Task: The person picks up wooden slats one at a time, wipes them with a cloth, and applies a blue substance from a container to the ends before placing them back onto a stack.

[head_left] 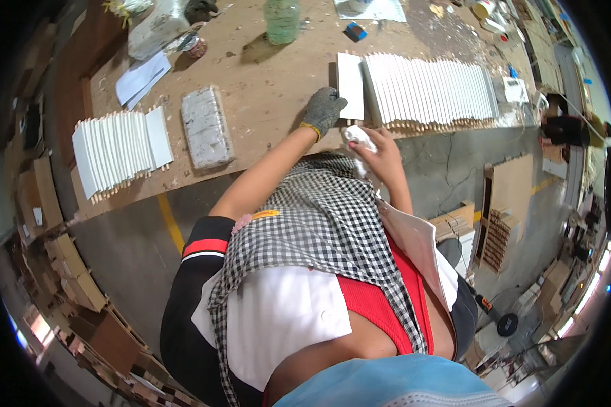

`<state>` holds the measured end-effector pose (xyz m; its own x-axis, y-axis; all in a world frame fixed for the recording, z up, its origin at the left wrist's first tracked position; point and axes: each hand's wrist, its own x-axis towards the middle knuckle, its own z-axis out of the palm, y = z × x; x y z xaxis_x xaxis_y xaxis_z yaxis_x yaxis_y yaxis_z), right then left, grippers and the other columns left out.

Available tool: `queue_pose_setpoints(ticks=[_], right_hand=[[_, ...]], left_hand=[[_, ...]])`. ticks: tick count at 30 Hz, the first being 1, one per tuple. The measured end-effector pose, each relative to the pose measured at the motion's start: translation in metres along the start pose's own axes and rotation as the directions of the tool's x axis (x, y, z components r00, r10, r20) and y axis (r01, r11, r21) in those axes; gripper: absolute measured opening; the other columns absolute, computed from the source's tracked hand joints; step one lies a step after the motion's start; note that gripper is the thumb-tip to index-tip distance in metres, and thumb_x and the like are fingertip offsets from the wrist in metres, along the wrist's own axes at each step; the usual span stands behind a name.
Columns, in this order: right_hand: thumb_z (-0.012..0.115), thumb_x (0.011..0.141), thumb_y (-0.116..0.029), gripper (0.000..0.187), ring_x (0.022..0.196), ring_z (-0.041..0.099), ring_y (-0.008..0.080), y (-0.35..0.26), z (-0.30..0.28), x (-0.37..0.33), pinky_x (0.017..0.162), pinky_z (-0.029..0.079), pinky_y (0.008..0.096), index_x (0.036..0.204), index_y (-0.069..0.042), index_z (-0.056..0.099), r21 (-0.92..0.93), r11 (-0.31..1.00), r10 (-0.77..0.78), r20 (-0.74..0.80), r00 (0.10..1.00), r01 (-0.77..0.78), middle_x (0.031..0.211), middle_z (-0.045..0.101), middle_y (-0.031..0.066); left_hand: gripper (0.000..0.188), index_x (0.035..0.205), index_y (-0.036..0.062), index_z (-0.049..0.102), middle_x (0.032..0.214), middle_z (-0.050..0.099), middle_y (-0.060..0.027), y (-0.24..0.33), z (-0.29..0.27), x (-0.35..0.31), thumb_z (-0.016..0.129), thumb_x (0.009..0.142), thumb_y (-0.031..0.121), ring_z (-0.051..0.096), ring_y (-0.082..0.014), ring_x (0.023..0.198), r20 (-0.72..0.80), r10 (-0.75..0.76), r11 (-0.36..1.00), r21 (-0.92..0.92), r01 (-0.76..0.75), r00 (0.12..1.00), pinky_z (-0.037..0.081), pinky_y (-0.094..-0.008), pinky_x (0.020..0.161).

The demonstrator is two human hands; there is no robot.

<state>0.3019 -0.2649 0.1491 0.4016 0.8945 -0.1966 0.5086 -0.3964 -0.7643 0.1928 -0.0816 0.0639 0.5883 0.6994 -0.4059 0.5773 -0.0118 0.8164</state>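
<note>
White board (349, 81): left hand (324, 111) touches edge, grip unclear; right hand (385, 156) clutches cloth (360, 138). Best steady board, wipe lightly.

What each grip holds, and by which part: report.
The right grip holds a crumpled white wad by its right side. The left grip touches the white panel at its lower left edge; hold unclear.

One gloved left hand (324, 110) and one bare right hand (383, 153) meet at one tabletop (271, 88), which carries two rows of white boards (428, 88), each packed too closely for a sure count. One single white board (350, 85), one crumpled white cloth (358, 139), one speckled block (206, 129) and one green bottle (282, 24) appear, with one checked apron (312, 217) and one blue face mask (387, 383).
</note>
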Motion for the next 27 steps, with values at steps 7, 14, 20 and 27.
queue_pose_setpoints(ticks=[7, 14, 20, 27], right_hand=[[0.067, 0.096, -0.033, 0.036, 0.082, 0.07, 0.0214, 0.027, 0.014, 0.034, 0.069, 0.058, 0.0322, 0.115, -0.003, 0.066, 0.893, 0.134, 0.251, 0.389, 0.886, -0.43, 0.095, 0.071, 0.0079], [0.063, 0.099, -0.03, 0.042, 0.095, 0.067, 0.0176, -0.073, 0.05, 0.104, 0.078, 0.055, 0.0298, 0.131, -0.003, 0.059, 0.776, 0.224, -0.002, 0.606, 0.796, -0.59, 0.113, 0.068, 0.0058], [0.067, 0.095, -0.03, 0.044, 0.092, 0.069, 0.017, -0.158, 0.129, 0.121, 0.071, 0.057, 0.0312, 0.133, -0.008, 0.062, 0.405, 0.914, -0.189, 0.367, 0.911, 0.026, 0.115, 0.07, 0.0135], [0.041, 0.103, -0.049, 0.045, 0.146, 0.035, 0.0262, -0.186, 0.244, 0.104, 0.122, 0.014, 0.0588, 0.143, -0.034, 0.052, -0.06, 0.206, -0.857, 0.47, 0.209, 0.977, 0.16, 0.037, -0.0023]], left_hand=[[0.034, 0.119, -0.0004, 0.063, 0.113, 0.067, -0.0209, -0.03, -0.129, -0.125, 0.053, 0.1, 0.026, 0.062, -0.0351, 0.105, -0.614, 0.106, 0.994, 0.08, -0.072, 0.782, 0.048, -0.0411, 0.095], [0.034, 0.116, -0.0022, 0.065, 0.108, 0.067, -0.0195, -0.12, -0.182, -0.21, 0.062, 0.098, 0.027, 0.063, -0.0326, 0.105, -0.934, 0.156, 0.96, 0.22, 0.175, 0.321, 0.048, -0.0418, 0.096], [0.082, 0.151, 0.0001, 0.032, 0.136, 0.05, -0.0261, -0.104, -0.14, -0.225, 0.077, 0.085, 0.02, 0.055, -0.033, 0.123, -0.889, 0.06, 0.986, 0.124, 0.112, 0.455, 0.051, -0.0453, 0.098], [0.079, 0.15, -0.0025, 0.028, 0.142, 0.049, -0.0197, -0.108, -0.136, -0.217, 0.074, 0.087, 0.006, 0.055, -0.0302, 0.124, -0.779, -0.324, 0.522, -0.62, -0.586, 0.536, 0.051, -0.0388, 0.101]])
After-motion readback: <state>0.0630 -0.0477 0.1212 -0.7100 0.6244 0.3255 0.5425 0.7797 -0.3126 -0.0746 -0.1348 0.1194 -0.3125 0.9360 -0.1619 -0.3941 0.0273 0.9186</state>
